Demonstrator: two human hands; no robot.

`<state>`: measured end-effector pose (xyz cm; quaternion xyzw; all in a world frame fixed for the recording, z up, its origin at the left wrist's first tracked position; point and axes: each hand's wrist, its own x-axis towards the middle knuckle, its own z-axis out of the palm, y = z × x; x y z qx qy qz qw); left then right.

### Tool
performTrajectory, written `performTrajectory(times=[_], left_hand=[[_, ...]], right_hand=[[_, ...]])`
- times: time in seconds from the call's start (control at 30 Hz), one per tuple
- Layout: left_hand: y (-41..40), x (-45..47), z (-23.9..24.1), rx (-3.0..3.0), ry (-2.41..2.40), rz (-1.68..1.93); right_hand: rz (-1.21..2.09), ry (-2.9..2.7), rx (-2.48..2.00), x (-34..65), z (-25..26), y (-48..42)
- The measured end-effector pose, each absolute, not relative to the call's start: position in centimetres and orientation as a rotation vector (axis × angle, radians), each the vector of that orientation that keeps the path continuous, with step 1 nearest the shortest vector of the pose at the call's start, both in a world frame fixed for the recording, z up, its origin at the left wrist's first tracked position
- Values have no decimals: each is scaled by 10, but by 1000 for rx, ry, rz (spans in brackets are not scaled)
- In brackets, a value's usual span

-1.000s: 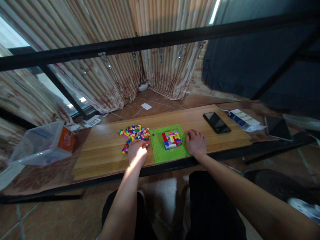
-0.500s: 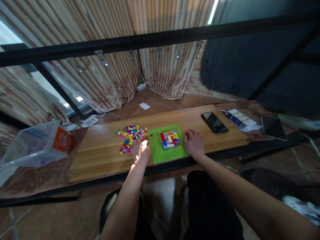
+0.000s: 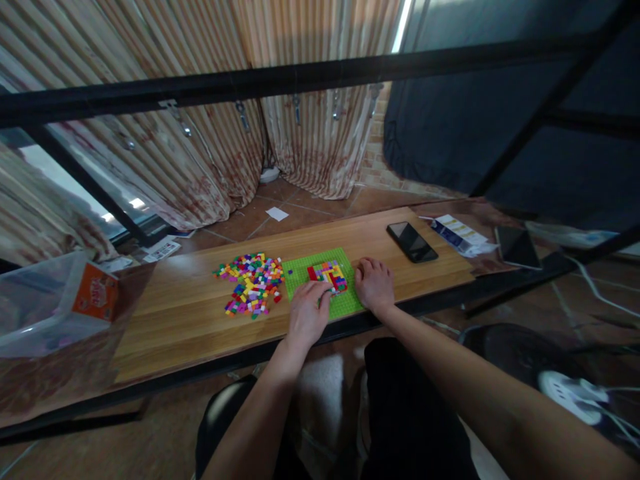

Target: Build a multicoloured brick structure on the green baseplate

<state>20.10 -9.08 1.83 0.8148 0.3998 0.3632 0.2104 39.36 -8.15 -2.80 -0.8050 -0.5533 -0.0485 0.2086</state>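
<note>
While the clear bin (image 3: 35, 307) holds an orange box (image 3: 94, 298), both hands (image 3: 307, 313) flank bricks (image 3: 327, 275).

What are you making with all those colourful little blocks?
A person sits at a wooden table with a green baseplate. The left hand reaches over it to a small multicoloured block build. The right hand rests at the plate's right edge. A pile of loose bricks lies to the left.
</note>
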Motion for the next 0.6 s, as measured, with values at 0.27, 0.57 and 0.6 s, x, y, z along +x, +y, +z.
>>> performTrajectory(times=[0.27, 0.57, 0.6], left_hand=[[-91, 228, 16, 2406, 1098, 1025], [-88, 248, 3, 2354, 1276, 1136], [-88, 248, 2, 2340, 1293, 1138]], right_hand=[[-151, -1539, -2248, 393, -28, -81], [-135, -1541, -2247, 393, -26, -82], [-129, -1542, -2243, 393, -26, -82]])
